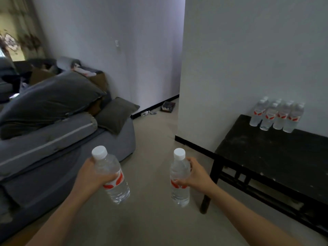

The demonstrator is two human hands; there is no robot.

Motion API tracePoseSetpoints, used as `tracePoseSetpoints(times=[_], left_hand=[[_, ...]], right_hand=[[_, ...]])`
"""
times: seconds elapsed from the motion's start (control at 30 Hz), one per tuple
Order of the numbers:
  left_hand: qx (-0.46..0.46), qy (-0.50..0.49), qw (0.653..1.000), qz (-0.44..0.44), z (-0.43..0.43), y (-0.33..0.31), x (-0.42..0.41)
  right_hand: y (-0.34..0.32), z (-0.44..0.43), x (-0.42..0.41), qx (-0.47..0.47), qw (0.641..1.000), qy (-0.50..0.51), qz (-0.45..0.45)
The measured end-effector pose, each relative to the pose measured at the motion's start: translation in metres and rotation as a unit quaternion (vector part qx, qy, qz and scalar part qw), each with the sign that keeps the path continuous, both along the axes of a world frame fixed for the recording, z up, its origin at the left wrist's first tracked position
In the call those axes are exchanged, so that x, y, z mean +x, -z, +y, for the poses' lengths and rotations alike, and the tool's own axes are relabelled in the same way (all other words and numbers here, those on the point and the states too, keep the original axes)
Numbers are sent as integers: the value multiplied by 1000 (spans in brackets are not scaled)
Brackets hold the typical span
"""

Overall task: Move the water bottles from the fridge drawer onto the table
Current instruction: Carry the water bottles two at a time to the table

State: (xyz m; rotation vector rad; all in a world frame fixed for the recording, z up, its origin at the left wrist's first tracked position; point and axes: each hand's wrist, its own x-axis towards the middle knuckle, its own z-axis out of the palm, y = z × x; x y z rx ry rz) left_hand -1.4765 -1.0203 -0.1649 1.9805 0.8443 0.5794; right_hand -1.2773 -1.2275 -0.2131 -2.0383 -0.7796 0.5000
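My left hand (92,176) grips a clear water bottle (115,185) with a white cap and a red label, held upright over the floor. My right hand (195,173) grips a second, identical water bottle (179,189), also upright. To the right stands a low black table (266,151) against the white wall. Several more water bottles (276,116) stand in a tight group at its far end near the wall. Both held bottles are left of the table, apart from it. No fridge drawer is in view.
A grey sofa (53,148) with dark cushions fills the left side. Beige floor runs between sofa and table toward a doorway. A white wall corner (181,103) juts out beside the table. A small dark box (167,106) and scraps lie on the floor by the far baseboard.
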Motion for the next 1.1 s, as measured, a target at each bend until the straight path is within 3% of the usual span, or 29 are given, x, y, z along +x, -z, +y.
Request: tracePoseSetpoints(times=[0.27,0.57,0.73,0.83,1.1], left_hand=[[-4,54,998,-23,144,28,74],[23,184,983,-7,285,21,183],[32,215,976,17,323,51,247],[-10,227,974,15,324,60,286],[-2,267,964,8,333,68,418]], right_hand=[[-5,115,54,-9,1000,24,-18],[-15,221,106,-17,990,137,-39],[-9,239,141,-64,982,175,-37],[-2,241,169,-78,977,198,-31],[18,256,292,-83,974,210,-29]])
